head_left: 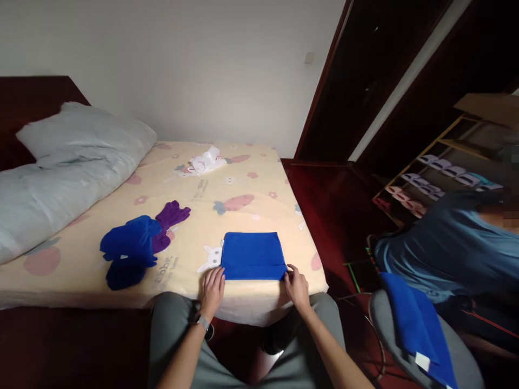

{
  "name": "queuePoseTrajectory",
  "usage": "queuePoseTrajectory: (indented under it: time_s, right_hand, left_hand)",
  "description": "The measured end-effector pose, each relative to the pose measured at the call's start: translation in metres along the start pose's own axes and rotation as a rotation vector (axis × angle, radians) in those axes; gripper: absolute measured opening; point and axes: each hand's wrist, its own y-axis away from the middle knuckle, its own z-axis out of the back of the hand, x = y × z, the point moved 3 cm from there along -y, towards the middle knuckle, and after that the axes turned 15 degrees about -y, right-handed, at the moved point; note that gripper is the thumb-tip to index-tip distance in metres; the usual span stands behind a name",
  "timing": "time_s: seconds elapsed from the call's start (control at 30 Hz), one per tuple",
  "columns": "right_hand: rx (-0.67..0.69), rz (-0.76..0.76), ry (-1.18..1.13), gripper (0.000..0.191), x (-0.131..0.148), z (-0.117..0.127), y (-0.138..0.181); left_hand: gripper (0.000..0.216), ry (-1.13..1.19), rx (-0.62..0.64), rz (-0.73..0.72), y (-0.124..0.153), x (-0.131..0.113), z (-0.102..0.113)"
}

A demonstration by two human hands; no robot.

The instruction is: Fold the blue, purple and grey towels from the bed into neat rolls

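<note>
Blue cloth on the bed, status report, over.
Left hand flat at near-left corner of folded blue cloth; right hand at near-right corner, grip unclear. Cloth flat at mattress edge. Crumpled blue and purple garments lie apart, left.

Dim, soft light falls evenly on the pale wall (203,65) and the bed (251,178), leaving only faint shadows. The floor (324,200) and wardrobe (365,70) sink into near black. Lines bow toward the frame's edges, and the right side is smeared, with a pixelated patch.
</note>
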Motion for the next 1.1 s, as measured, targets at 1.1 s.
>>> queuePoseTrajectory:
  time_s: [1.1]
  right_hand:
    - [0.373,0.415,-0.025,0.069,-0.024,-0.015,-0.008]
  left_hand:
    - [0.053,0.075,0.196,-0.335,-0.02,0.037,-0.018]
